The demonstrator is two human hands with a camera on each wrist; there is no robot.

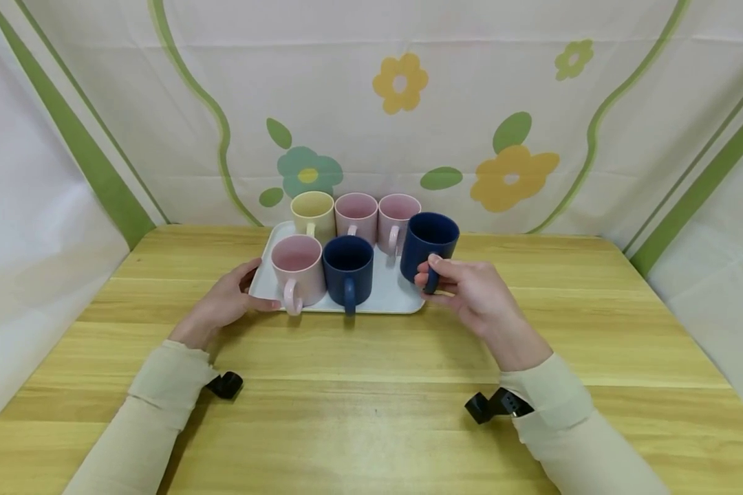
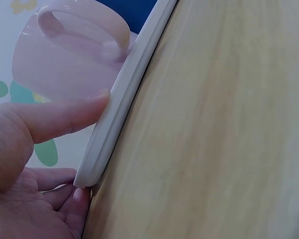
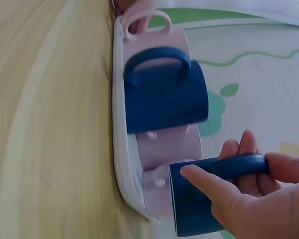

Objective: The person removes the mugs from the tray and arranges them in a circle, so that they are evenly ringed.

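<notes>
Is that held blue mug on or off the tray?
Off: in the right wrist view, the blue mug's base sits above the tray, with a pink mug showing past it.

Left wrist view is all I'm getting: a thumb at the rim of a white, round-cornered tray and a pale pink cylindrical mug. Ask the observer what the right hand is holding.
Observer: The right hand holds a dark blue cylindrical mug by its handle.
Operator: What's the blue patch beside the pink mug?
Observer: A second blue mug, upright on the white tray, its handle facing the person.
Operator: Any mug in another colour?
Observer: Yes, the head view shows a pale yellow cylindrical mug at the left end of the back row.
</notes>
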